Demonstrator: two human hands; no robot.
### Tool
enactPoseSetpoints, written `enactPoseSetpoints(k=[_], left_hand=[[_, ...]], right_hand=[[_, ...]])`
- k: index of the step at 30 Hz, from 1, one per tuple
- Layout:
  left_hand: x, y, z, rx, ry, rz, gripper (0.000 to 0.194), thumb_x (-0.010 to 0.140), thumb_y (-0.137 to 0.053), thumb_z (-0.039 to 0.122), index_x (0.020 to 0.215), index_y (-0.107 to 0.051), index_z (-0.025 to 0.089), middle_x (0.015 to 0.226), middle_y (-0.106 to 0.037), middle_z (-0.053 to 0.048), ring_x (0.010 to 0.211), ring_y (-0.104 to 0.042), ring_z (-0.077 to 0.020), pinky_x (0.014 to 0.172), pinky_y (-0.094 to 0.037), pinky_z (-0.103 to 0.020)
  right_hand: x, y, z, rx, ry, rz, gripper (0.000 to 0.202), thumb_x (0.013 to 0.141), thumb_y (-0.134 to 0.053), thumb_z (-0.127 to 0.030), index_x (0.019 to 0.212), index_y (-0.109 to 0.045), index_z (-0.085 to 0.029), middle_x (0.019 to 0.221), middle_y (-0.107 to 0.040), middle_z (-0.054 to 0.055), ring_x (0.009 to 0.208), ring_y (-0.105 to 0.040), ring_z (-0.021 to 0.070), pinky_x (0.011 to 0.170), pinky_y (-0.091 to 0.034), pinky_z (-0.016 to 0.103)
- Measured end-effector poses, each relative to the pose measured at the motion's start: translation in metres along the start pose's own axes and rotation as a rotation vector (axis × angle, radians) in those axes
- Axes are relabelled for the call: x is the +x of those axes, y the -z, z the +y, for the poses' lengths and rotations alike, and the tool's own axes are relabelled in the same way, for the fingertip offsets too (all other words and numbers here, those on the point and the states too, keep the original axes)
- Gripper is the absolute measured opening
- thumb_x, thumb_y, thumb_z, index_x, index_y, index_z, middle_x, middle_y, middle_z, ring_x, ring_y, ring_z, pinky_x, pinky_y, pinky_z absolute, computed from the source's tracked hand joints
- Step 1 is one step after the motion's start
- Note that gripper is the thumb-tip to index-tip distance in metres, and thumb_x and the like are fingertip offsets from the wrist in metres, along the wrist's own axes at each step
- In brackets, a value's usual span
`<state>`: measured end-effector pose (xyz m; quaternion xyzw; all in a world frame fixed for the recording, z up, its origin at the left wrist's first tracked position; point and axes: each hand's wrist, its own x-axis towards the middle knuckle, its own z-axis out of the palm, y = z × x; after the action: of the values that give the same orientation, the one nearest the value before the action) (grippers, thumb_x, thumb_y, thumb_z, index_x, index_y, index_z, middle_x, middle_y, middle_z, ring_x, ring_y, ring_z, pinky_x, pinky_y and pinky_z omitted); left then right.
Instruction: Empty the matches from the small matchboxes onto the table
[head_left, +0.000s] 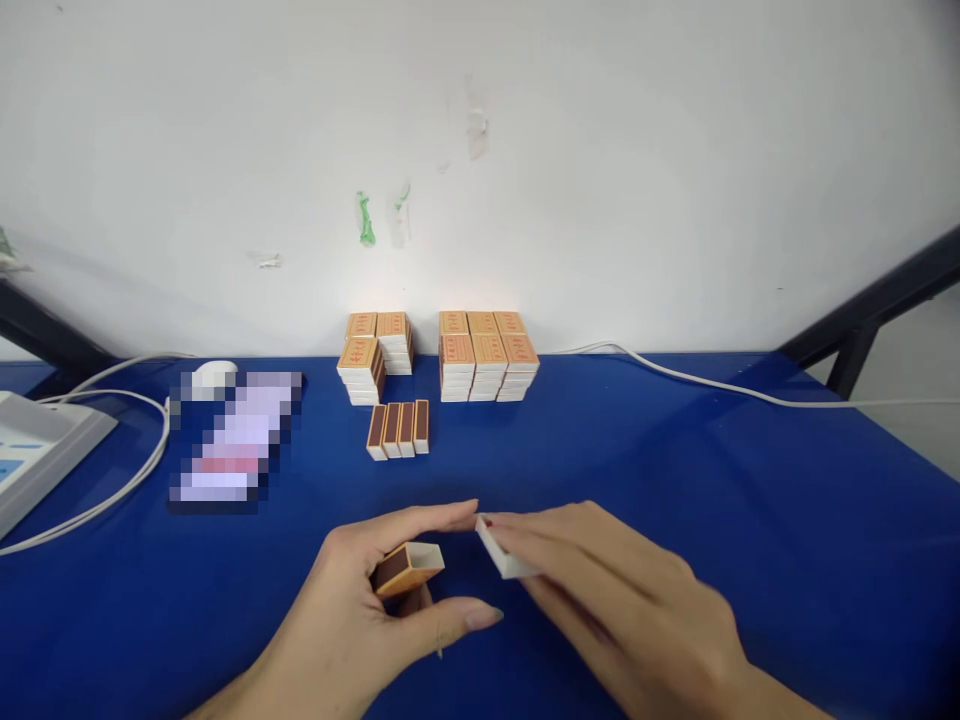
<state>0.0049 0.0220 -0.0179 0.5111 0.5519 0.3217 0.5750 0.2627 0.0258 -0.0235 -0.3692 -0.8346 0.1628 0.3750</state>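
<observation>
My left hand (352, 590) is closed around an orange matchbox sleeve (411, 572) with a dark striking side; its near end shows a hollow, pale interior. The left thumb and forefinger reach past the sleeve toward the right. Held in my right hand (622, 585) is a white matchbox tray (501, 555), tilted, with fingers over its inside. Something small and reddish shows at the tray's far end, too little to name. Tray and sleeve are apart, above the blue table (675, 480). Beyond them, several matchboxes (398, 430) stand on edge in a row, dark sides up.
Behind the row are a left stack of matchboxes (362, 360) and a larger right stack (489, 360), near the white wall. At left lie a blurred-out flat object (240, 440), a white rounded object (215, 378), cables and a white device (45, 450). Dark frame bars (855, 340) flank the table.
</observation>
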Motion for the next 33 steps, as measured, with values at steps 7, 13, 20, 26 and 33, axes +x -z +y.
enactPoseSetpoints(k=[7,13,20,26,33], left_hand=[[0.005,0.004,-0.007,0.361,-0.349,0.061,0.044,0.096,-0.089,0.05,0.139,-0.082,0.045,0.129,-0.083,-0.002,0.07,-0.066,-0.014,0.065,-0.059,-0.026],[0.022,-0.015,0.008,0.458,-0.443,0.078,0.041,0.101,-0.085,0.038,0.141,-0.08,0.033,0.131,-0.082,-0.004,0.067,-0.067,-0.0136,0.072,-0.064,-0.031],[0.063,-0.04,0.02,0.508,-0.512,0.036,0.042,0.097,-0.088,0.029,0.138,-0.079,0.026,0.122,-0.08,-0.007,0.091,-0.076,-0.0241,0.087,-0.063,-0.04],[0.083,-0.042,0.021,0.536,-0.589,-0.008,0.019,0.104,-0.081,0.023,0.123,-0.081,0.019,0.116,-0.079,-0.006,0.1,-0.076,-0.0227,0.094,-0.062,-0.043],[0.084,-0.04,0.022,0.532,-0.599,-0.02,0.02,0.105,-0.082,0.026,0.124,-0.08,0.019,0.113,-0.077,-0.004,0.097,-0.075,-0.0212,0.093,-0.063,-0.042]], right_hand=[[0.034,0.013,0.019,0.364,-0.697,-0.02,0.023,0.096,-0.087,-0.053,0.101,-0.091,-0.032,0.106,-0.09,0.002,0.099,-0.084,0.0291,0.09,-0.067,0.039],[0.042,0.012,0.039,0.687,-0.926,-0.013,0.035,0.083,-0.097,-0.052,0.101,-0.093,-0.022,0.101,-0.089,0.008,0.095,-0.081,0.0263,0.095,-0.065,0.04],[0.05,0.007,0.035,0.76,-1.042,0.106,0.033,0.08,-0.101,-0.042,0.1,-0.092,-0.017,0.104,-0.088,0.012,0.103,-0.084,0.0274,0.097,-0.069,0.038],[0.055,0.002,0.032,0.81,-1.097,0.186,0.025,0.082,-0.1,-0.031,0.097,-0.09,-0.013,0.103,-0.088,0.014,0.098,-0.086,0.027,0.101,-0.071,0.04],[0.059,0.006,0.031,0.803,-1.13,0.174,0.013,0.09,-0.094,-0.023,0.097,-0.09,-0.013,0.105,-0.088,0.014,0.1,-0.086,0.0254,0.102,-0.071,0.037]])
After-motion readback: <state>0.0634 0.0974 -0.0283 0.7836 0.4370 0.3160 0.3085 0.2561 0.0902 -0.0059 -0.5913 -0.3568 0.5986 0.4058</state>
